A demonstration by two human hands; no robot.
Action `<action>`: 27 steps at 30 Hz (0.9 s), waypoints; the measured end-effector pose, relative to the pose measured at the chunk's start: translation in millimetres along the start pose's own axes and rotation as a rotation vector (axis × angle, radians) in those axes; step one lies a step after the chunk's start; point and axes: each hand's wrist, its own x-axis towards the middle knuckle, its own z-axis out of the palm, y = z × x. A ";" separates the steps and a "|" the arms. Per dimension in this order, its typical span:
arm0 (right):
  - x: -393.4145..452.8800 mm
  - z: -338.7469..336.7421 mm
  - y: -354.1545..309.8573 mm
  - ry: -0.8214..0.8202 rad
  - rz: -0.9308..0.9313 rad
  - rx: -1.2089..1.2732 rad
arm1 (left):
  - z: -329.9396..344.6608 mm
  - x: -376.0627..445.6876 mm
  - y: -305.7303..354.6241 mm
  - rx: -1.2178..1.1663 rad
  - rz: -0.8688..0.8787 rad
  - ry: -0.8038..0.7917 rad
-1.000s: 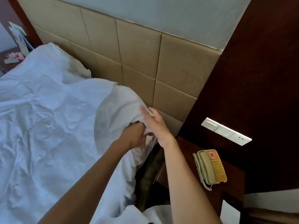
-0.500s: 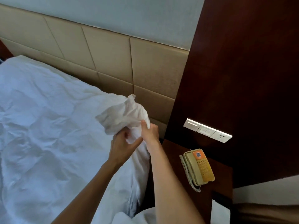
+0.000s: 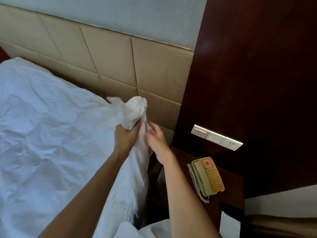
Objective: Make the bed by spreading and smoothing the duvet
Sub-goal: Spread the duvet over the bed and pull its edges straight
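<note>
left hand (image 3: 126, 137) fists duvet (image 3: 51, 134) corner by headboard (image 3: 154, 74) | right hand (image 3: 157, 140) on hanging edge, grip blurred, probably loose | seat filling into corner, then pull taut

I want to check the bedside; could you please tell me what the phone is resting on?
The phone lies on a dark wooden nightstand beside the bed, below the wall switches. The wood directly beneath it is covered.

I see a beige corded telephone with orange label (image 3: 206, 177) on a dark wooden nightstand (image 3: 229, 184), white wall switch-and-socket strip (image 3: 216, 137) above, tan padded panelled headboard (image 3: 109, 55) behind.
</note>
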 end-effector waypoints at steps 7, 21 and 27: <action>-12.7 -19.7 9.4 -0.338 -0.084 -0.013 | -7.3 -5.5 -3.3 -0.316 -0.250 -0.233; -12.0 -37.7 26.1 0.602 -0.362 -0.180 | 66.7 -35.8 16.4 -0.221 -0.168 -0.518; -6.8 -79.9 35.5 0.730 -0.210 -0.184 | 112.3 -37.2 10.5 -0.112 -0.208 -0.647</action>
